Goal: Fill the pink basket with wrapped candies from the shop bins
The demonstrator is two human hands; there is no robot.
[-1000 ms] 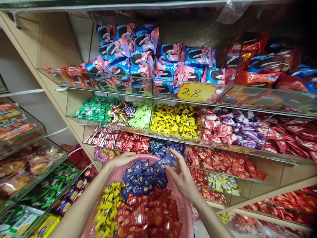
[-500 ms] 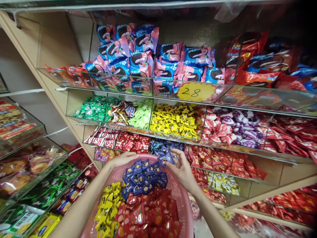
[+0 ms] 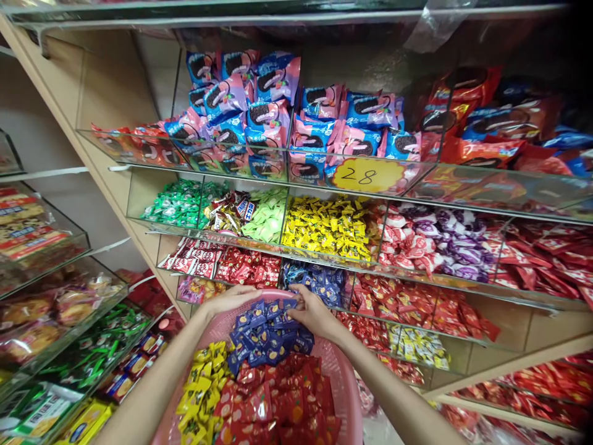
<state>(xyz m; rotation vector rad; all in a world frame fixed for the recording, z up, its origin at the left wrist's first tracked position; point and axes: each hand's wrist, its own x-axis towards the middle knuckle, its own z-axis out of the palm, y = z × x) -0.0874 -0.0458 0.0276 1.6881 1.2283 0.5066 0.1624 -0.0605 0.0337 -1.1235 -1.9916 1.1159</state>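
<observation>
My left hand (image 3: 234, 299) is closed over the far left rim of a pink plastic basket (image 3: 345, 377); its fingertips are partly hidden. Inside the basket, small blue candy packets (image 3: 264, 334) lie at the far side, yellow candy packets (image 3: 201, 386) at the left and red candy packets (image 3: 278, 395) at the near right. Over the basket's far right part, my right hand (image 3: 315, 315) has thumb and fingers pinched on a blue candy packet, mostly hidden by the fingers and hard to tell from the pile. Just beyond is a shelf bin of matching blue packets (image 3: 324, 285).
Tiered shelves with clear dividers rise ahead. They hold yellow candies (image 3: 328, 228), red-and-white and purple wrapped sweets (image 3: 456, 247), and cookie packs (image 3: 368, 111) above a yellow "28" price sign (image 3: 368, 175). Another snack shelf (image 3: 60, 309) stands at the left.
My right hand has moved left from the basket's far right rim to above the blue pile, bringing a blue candy packet with it. My left hand stays on the rim.
</observation>
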